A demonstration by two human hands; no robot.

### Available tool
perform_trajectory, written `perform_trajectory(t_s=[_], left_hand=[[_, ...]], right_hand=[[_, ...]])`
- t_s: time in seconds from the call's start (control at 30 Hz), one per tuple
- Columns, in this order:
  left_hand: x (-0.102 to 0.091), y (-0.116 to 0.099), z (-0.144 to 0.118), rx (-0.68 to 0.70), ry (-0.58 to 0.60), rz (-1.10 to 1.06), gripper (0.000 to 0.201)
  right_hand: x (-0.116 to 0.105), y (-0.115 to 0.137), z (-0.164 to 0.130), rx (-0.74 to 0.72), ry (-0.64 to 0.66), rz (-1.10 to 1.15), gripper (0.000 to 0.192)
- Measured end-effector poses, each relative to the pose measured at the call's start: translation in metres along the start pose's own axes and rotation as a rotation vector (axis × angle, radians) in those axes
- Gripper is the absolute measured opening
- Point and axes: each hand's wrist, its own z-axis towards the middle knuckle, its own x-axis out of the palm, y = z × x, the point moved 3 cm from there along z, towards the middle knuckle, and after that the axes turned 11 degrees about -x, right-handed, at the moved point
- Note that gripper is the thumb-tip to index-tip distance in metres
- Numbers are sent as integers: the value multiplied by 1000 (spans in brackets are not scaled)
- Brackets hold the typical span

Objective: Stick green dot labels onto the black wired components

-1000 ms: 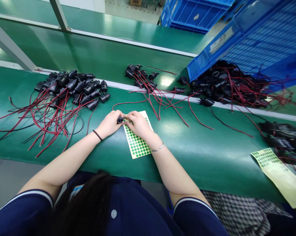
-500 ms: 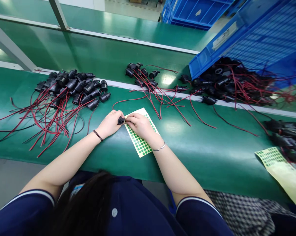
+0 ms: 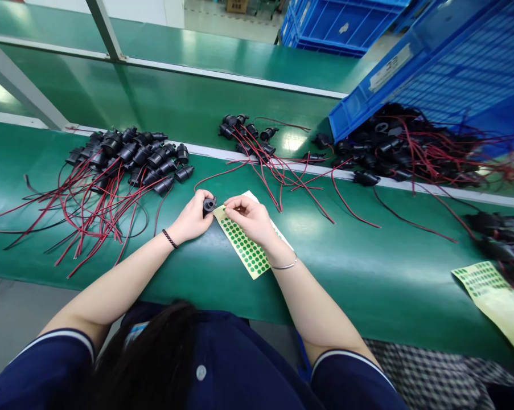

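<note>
Connector (image 3: 209, 204), black and red-wired, sat gripped in the left hand (image 3: 192, 217), lifted clear of the sticker sheet (image 3: 246, 242) it had touched a moment before. Right hand (image 3: 250, 216), at three o'clock from it, pinched fingertips over the green dots. Finished connectors (image 3: 132, 156) lay at ten o'clock.

Left hand (image 3: 191, 218) gripped a black connector (image 3: 208, 204); right hand (image 3: 250, 218) pinched at the green-dot sticker sheet (image 3: 245, 244) lying on the green surface (image 3: 367, 273).
</note>
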Motion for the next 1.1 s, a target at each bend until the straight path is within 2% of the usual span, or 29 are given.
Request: perform_trajectory(t_s=[0.1,0.23,0.77,0.97,1.1], left_hand=[[2,0,-2,44,-4,-82,29],[5,1,-3,78,35,-81,29],[8,2,-4,200,44,98,33],[8,1,-5,207,44,98,33],[9,2,-6,192,25,83,34]], right_hand=[[7,2,-2,194,-25,286,23],[11,7,-2,257,-31,360,23],[9,14,-3,230,-37,74,7],[11,18,-5,120,-51,-106,1],[12,23,-7,24,-82,-206,6]])
